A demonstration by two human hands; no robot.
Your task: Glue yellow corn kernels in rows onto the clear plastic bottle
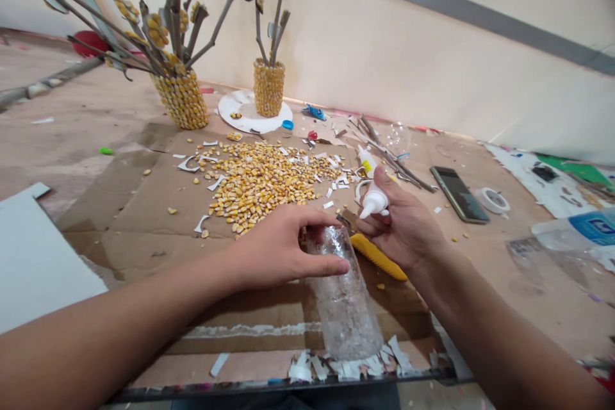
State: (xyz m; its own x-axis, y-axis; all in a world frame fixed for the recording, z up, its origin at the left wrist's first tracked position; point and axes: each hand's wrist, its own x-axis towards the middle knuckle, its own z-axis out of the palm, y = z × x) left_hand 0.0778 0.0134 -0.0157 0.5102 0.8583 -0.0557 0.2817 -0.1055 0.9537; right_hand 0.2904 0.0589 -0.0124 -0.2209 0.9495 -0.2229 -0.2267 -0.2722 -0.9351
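Note:
My left hand is wrapped round the upper part of a clear plastic bottle piece, which tilts on the cardboard near the table's front edge. A white glue bottle is gripped in my right hand, its nozzle pointing left and toward me, apart from the plastic. A yellow-handled cutter lies just under my right hand. Beyond my left hand spreads a heap of corn kernels mixed with white paper scraps. Torn white paper strips surround the foot of the plastic piece.
Two kernel-covered pots with twigs stand at the back, the smaller on a white plate. A phone, a tape roll and a labelled plastic bottle lie at right. White board lies left.

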